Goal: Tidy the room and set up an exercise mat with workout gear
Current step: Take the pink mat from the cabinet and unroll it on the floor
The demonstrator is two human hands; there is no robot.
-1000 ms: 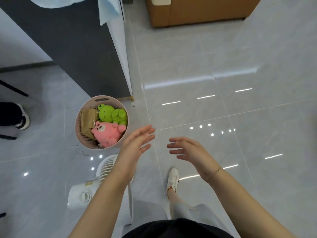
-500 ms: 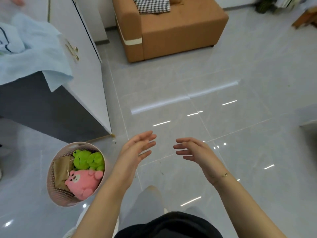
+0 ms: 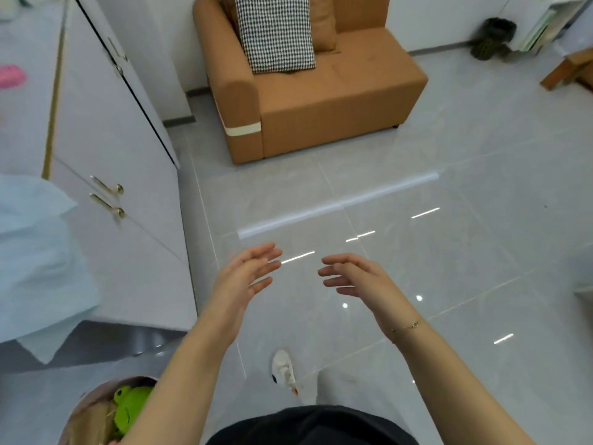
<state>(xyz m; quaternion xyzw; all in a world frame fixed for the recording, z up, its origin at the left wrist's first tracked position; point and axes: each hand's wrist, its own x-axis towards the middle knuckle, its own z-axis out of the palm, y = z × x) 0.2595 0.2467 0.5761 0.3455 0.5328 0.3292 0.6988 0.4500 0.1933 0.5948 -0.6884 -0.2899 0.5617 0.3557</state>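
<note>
head | glossy grey tile floor (image 3: 417, 252) | tan sofa (image 3: 321, 101) | both hands' fingers (image 3: 263, 261) spread, empty

Tan sofa (image 3: 321, 101) with checked cushion (image 3: 276, 33); white cabinet (image 3: 122, 175) alongside.

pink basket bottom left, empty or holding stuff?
Holding stuff. A green frog plush shows inside the pink basket; the left arm hides the rest.
</note>
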